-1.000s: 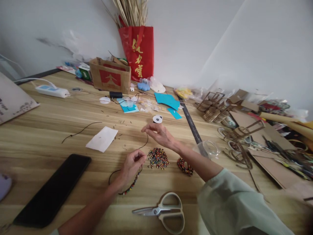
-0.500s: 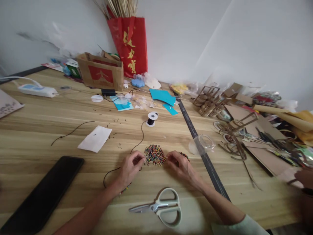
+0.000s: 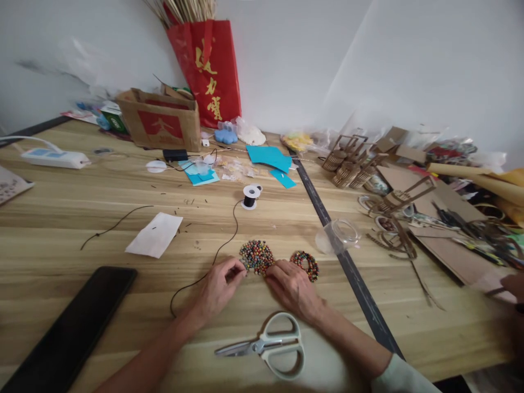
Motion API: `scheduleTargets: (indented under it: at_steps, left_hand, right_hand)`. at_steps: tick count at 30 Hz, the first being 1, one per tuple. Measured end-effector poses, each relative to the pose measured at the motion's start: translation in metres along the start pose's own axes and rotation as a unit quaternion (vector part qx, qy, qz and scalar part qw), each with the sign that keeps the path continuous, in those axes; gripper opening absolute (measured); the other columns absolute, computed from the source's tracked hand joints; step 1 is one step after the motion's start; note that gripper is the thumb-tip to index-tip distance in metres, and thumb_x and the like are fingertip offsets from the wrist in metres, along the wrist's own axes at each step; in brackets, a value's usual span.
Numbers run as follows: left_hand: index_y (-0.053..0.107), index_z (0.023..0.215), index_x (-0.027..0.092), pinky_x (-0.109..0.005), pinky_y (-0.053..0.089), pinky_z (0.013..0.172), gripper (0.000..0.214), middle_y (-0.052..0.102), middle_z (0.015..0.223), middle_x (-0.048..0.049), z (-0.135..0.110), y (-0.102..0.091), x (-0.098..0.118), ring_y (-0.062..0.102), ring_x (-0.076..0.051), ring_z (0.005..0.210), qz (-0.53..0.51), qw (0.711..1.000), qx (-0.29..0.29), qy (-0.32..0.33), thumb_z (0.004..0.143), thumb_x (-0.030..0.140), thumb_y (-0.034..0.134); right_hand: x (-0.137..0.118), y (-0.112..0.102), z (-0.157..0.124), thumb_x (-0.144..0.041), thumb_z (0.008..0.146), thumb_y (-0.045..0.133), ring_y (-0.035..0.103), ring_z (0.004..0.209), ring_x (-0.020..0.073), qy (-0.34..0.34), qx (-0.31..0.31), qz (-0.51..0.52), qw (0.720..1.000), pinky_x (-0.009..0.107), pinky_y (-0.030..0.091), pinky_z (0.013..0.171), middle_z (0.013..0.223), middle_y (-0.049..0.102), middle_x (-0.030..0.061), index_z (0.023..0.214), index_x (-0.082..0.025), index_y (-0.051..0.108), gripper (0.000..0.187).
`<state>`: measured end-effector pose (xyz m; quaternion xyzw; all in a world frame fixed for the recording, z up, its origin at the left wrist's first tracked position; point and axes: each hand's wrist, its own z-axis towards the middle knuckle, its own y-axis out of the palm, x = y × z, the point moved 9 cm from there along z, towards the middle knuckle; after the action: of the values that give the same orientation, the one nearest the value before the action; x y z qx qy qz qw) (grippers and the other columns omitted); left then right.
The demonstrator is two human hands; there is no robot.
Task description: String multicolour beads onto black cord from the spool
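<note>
A pile of small multicoloured beads lies on the wooden table between my hands. My left hand is closed in a pinch at the pile's left edge, with the black cord running to it; the exact grip is hidden. My right hand rests palm down, its bent fingers together at the pile's lower right edge; anything beneath the fingertips is hidden. Beside it lies a ring of strung beads. The cord leads up to a white spool. Scissors lie nearer to me.
A black phone-like slab lies at left, beyond it white paper. A clear plastic cup lies by the dark strip. Small woven baskets and cardboard crowd the right. Bags stand at the back. Another person's hand shows far right.
My right hand has moved left to the bead pile, uncovering the bead ring. My left hand stays pinched near the pile. The view has shifted slightly.
</note>
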<state>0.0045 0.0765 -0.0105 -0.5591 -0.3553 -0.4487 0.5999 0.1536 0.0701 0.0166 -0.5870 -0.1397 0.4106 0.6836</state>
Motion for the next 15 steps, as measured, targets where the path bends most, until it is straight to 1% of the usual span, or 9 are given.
scheduleTargets:
  at_steps: [5, 11, 15]
  left_hand:
    - [0.061, 0.071, 0.017, -0.025, 0.047, 0.064, 0.013, 0.065, 0.07, -0.0023, 0.002, 0.004, -0.002, 0.059, -0.016, 0.066, -0.025, 0.999, -0.023, -0.028, 0.079, 0.025, 0.056]
    - [0.061, 0.07, 0.016, -0.023, 0.042, 0.059, 0.015, 0.061, 0.066, -0.0011, 0.005, 0.004, -0.009, 0.053, -0.014, 0.062, -0.077, 0.994, -0.042, -0.07, 0.076, 0.03, 0.059]
    - [0.061, 0.071, 0.016, -0.023, 0.042, 0.06, 0.017, 0.061, 0.069, -0.0015, 0.006, 0.003, -0.01, 0.054, -0.014, 0.064, -0.108, 0.988, -0.047, -0.096, 0.075, 0.032, 0.06]
  right_hand:
    - [-0.006, 0.002, 0.006, -0.015, 0.095, 0.049, 0.057, 0.078, 0.0201, -0.02, -0.006, -0.056, 0.998, 0.03, 0.041, 0.07, 0.083, 0.062, 0.0058, 0.088, -0.019, 0.06, 0.013]
    - [-0.007, 0.006, 0.011, -0.014, 0.095, 0.051, 0.057, 0.077, 0.0195, -0.025, -0.009, -0.057, 0.998, 0.03, 0.041, 0.07, 0.082, 0.062, 0.005, 0.089, -0.019, 0.061, 0.013]
    - [-0.008, 0.009, 0.013, -0.013, 0.094, 0.052, 0.056, 0.077, 0.0198, -0.03, -0.02, -0.065, 0.997, 0.03, 0.04, 0.07, 0.083, 0.063, 0.0055, 0.09, -0.018, 0.061, 0.012]
